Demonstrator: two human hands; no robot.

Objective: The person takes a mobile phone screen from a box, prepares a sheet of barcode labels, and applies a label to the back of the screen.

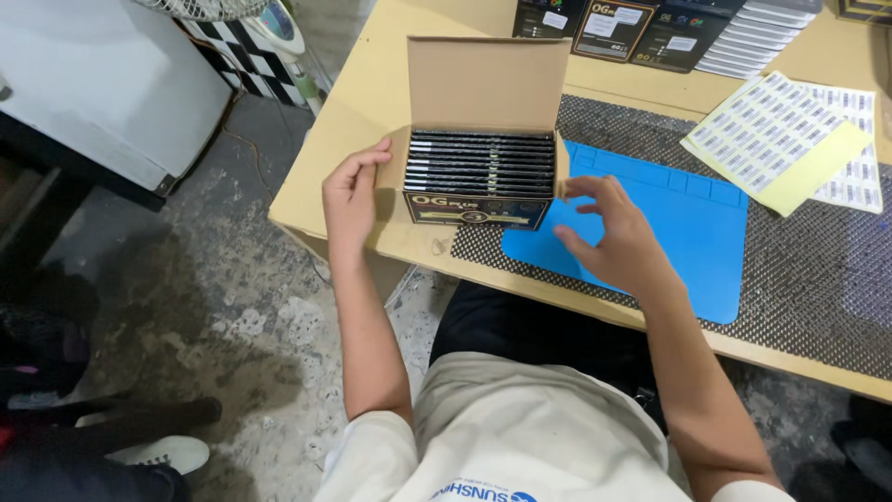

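An open cardboard box [483, 84] stands at the near left of the wooden table [372, 93], its lid flap upright. Inside it, a row of several thin black packages [480, 163] stands on edge. My left hand [351, 195] rests against the box's left side flap, fingers curled around it. My right hand [615, 232] hovers just right of the box over a blue mat [688, 223], fingers spread and holding nothing.
A black woven mat [818, 270] lies under the blue one. Yellow-backed sheets of small label stickers [790, 139] lie at the right. More black packages [650, 28] are stacked at the table's far edge. Rough concrete floor and a white cabinet [102, 84] are at left.
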